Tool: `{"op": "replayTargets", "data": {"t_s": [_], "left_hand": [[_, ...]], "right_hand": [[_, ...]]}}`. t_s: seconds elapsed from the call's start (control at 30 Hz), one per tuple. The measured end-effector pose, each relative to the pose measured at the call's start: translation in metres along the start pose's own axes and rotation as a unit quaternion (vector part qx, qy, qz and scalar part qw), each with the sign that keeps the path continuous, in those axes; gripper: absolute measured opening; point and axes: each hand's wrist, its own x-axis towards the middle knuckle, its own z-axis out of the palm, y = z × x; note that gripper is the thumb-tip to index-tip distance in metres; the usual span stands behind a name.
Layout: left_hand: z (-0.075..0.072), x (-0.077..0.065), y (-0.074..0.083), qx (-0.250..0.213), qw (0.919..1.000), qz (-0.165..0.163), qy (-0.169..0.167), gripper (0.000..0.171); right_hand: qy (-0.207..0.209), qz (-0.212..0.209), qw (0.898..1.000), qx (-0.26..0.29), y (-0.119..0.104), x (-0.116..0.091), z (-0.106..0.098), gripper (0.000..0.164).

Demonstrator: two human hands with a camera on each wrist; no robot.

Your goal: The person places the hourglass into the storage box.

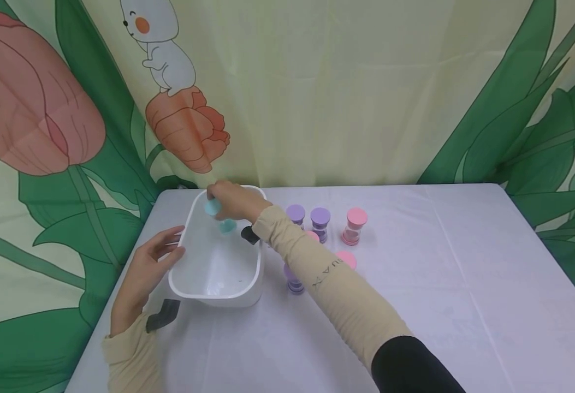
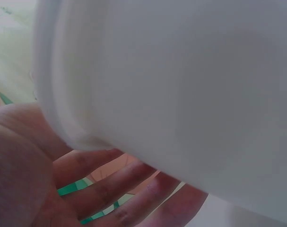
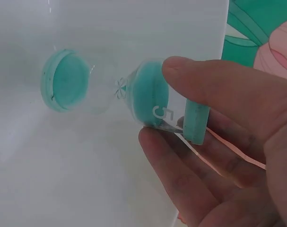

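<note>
Hourglasses [image 1: 320,215] on the tabletop [image 1: 444,305]: three purple-capped and three pink-capped ones show to the right of the basin; a teal-capped one is inside the basin, in the right hand.
Right sleeve [image 1: 326,278]: slants across the tabletop and hides parts of some hourglasses; whether it touches any cannot be told, so a slightly raised forearm seems safer.
White basin [image 1: 218,299]: upright at the tabletop's left; it looks light enough to slide, so bracing it makes sense.
Left hand [image 1: 152,262]: spread against the basin's left side, thumb at the rim, fingers along the outer wall; this grip is wide and holds no hourglass. Gentle, even pressure should serve; a hard push could shove the basin towards the others.
Right hand [image 1: 240,202]: reaches over the basin's far end, back of the hand up; its grip is narrow, pinching one end of the teal hourglass.
Teal hourglass [image 3: 150,92]: tilted, free end pointing into the basin; contact with the floor cannot be told. Slow handling would spare the glass.
Thumb [image 3: 181,71]: opposes the forefinger across the bulb beside the cap; light pressure looks enough.
</note>
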Motion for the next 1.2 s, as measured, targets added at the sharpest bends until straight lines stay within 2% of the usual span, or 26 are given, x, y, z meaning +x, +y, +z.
{"op": "replayTargets", "data": {"t_s": [0.43, 0.63, 0.77, 1.2], "left_hand": [[-0.001, 0.0, -0.001, -0.006, 1.0, 0.006, -0.001, 0.059], [-0.001, 0.001, -0.002, -0.007, 1.0, 0.002, -0.003, 0.06], [-0.001, 0.001, -0.002, -0.007, 1.0, 0.004, -0.002, 0.059], [-0.001, 0.0, -0.002, -0.005, 0.9999, 0.009, 0.0, 0.06]], "right_hand": [[-0.004, 0.012, 1.0, 0.027, 0.002, 0.006, 0.016, 0.04], [-0.001, -0.001, 1.0, -0.016, 0.003, 0.01, 0.021, 0.037], [-0.005, -0.003, 1.0, -0.018, 0.006, 0.012, 0.023, 0.035], [-0.014, 0.007, 1.0, 0.003, 0.006, 0.011, 0.02, 0.045]]}}
